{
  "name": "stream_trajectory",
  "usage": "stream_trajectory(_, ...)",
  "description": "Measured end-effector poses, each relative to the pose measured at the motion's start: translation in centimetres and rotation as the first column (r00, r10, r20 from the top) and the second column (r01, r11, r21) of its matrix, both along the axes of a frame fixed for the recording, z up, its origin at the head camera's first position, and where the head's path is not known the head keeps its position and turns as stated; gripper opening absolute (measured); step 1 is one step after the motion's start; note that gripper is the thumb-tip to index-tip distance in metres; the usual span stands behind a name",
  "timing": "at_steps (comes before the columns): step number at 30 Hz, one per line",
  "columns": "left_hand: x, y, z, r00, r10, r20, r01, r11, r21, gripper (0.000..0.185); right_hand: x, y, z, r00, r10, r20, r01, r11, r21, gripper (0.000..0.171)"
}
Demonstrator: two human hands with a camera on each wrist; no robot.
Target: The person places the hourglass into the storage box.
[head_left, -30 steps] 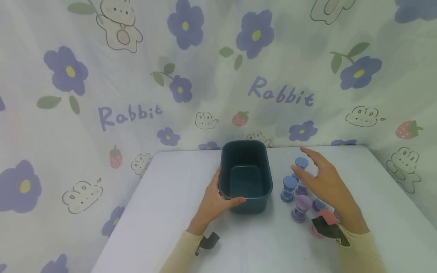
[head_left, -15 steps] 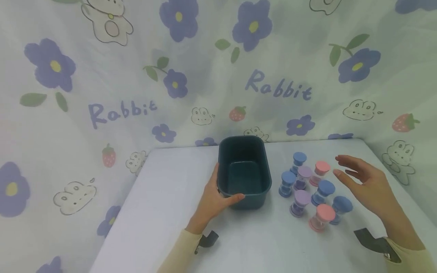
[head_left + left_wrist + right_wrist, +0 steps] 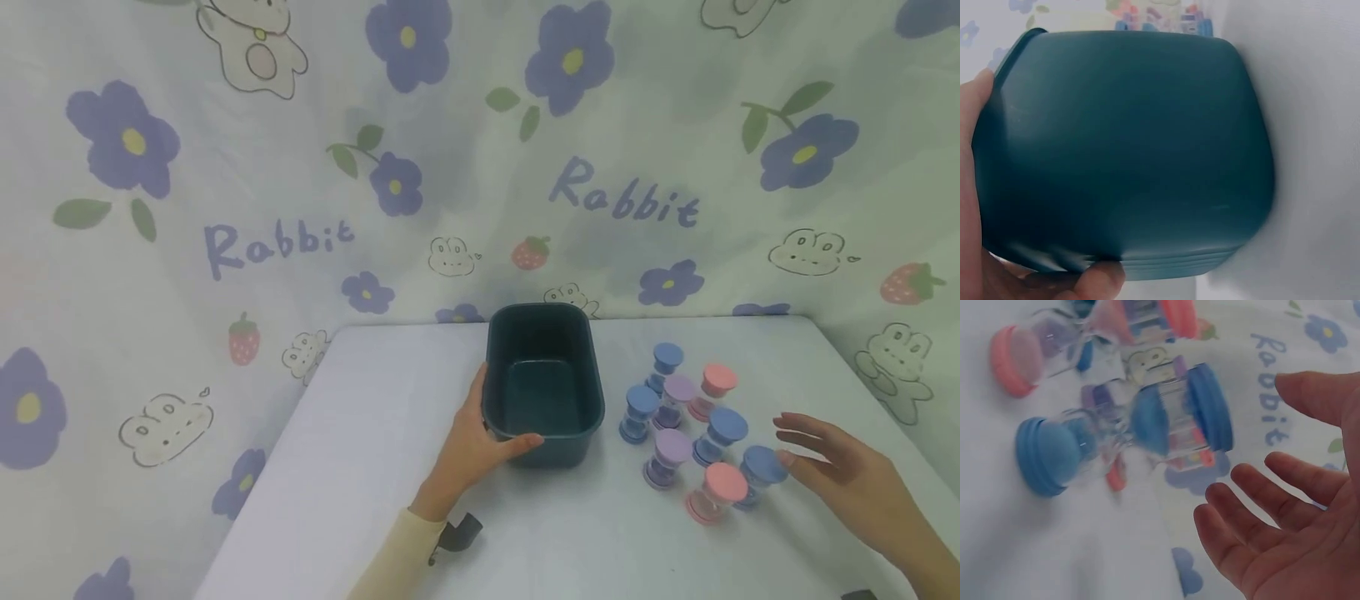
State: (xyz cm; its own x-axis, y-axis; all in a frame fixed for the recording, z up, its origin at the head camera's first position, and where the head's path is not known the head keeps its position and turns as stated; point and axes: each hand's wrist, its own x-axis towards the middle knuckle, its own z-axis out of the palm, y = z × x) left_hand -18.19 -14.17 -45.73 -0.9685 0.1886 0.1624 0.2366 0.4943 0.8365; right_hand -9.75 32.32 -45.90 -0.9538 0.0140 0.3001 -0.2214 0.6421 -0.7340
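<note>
On the white table [image 3: 360,450], just right of one dark teal bin [image 3: 573,452], eight hourglasses [image 3: 724,425], all upright in a loose cluster: four blue ones [image 3: 640,402], two purple ones [image 3: 672,447], two pink ones [image 3: 717,378]. Readable on the backdrop cloth [image 3: 300,167], the word "Rabbit" twice, in purple lettering; one of these turned on its side in the right wrist view. Also printed on the cloth: three strawberries [image 3: 243,342], purple flowers [image 3: 123,137] with yellow centres, green leaves, outlined rabbits. Gripped at its near left corner by the left hand [image 3: 465,446], thumb along the near end, fingers round the left wall: the bin, standing on the table near the backdrop. At the right of the cluster, fingers relaxed and apart: the right hand [image 3: 858,479], thumb tip just beside the near-right blue hourglass [image 3: 762,465] in the head view, with a gap visible from the right wrist. In the way, seen from the head: the front pink hourglass [image 3: 725,481], partly covering that blue one. From the left wrist: bin wall across most of the view, hourglasses only partly visible beyond. On the left forearm, a cream sleeve [image 3: 397,558]; at the wrist, a dark strap [image 3: 459,533].
</note>
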Motion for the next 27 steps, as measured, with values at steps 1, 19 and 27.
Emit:
stream_trajectory(1, 0.1, 0.0, 0.0, 1.000, 0.009, 0.007, -0.009, 1.000, -0.008, 0.126, 0.2, 0.1, -0.3, 1.000, 0.008, 0.011, -0.008, 1.000, -0.001, 0.054)
stream_trajectory(19, 0.5, 0.0, 0.4, 0.999, 0.025, 0.036, -0.024, 0.999, -0.026, 0.123, 1.7, -0.4, -3.7, 0.954, 0.026, 0.299, -0.010, 0.998, -0.055, 0.065)
stream_trajectory(27, 0.5, 0.0, 0.6, 0.998, 0.020, 0.061, -0.018, 1.000, -0.025, 0.123, 1.5, -0.6, -3.8, 0.945, -0.057, 0.323, 0.055, 0.998, 0.016, 0.065)
